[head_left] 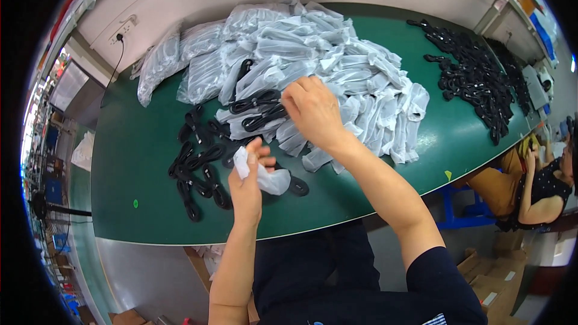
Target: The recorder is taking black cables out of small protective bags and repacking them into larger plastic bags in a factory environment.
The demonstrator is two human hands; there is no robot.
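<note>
My left hand (248, 182) is closed on a small clear plastic bag (265, 176) with a black coiled cable partly inside it, just above the green table (138, 144). My right hand (313, 111) reaches forward onto a big heap of clear bagged cables (325, 66), fingers curled on a bag holding a black cable (260, 111). Loose black coiled cables (201, 168) lie on the table left of my left hand.
A second pile of black cables (475, 78) lies at the far right of the table. Another person (536, 186) sits at the right edge. A wall socket with a black cord (120, 33) is at back left. Cardboard boxes (487, 277) stand on the floor.
</note>
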